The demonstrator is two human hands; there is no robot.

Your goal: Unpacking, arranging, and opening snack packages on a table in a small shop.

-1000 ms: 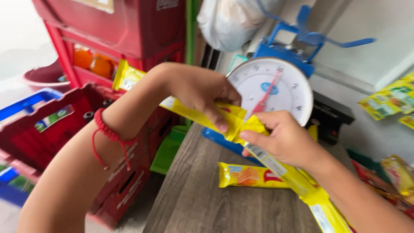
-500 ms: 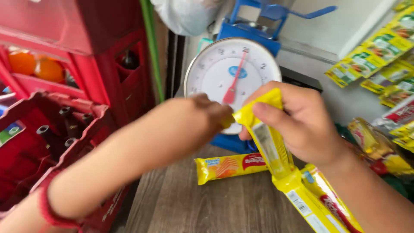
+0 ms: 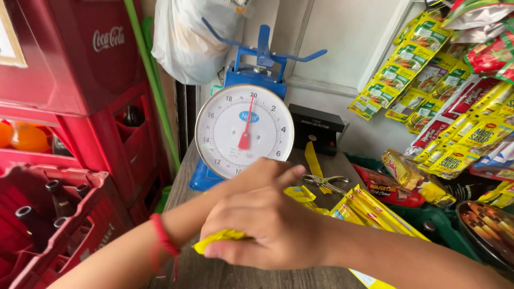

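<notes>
Yellow sachet strip (image 3: 222, 238) sits low over the wooden counter (image 3: 300, 275), only its end poking out left of the right hand (image 3: 267, 227). Right hand is clenched around the strip, knuckles up, fingers curled under. Left hand (image 3: 257, 174) is crossed behind the right one, mostly hidden; fingers show near the top, but whether it grips the strip or anything else cannot be told.

More yellow strips (image 3: 369, 211) lie fanned on the counter just right of the hands, with scissors (image 3: 324, 183) beyond them. The dial scale (image 3: 243, 131) stands right behind the hands, near the counter's far edge. Red bottle crates (image 3: 59, 214) are stacked at left, hanging sachets (image 3: 428, 80) at right.

Risks, judged from this: crossed arms leave little room, so a jerk upward could knock the scale face. A hard squeeze may crush or split a sachet. With the strip mostly hidden in the fist, its loose tail could catch on the fanned strips and drag them off the counter.
</notes>
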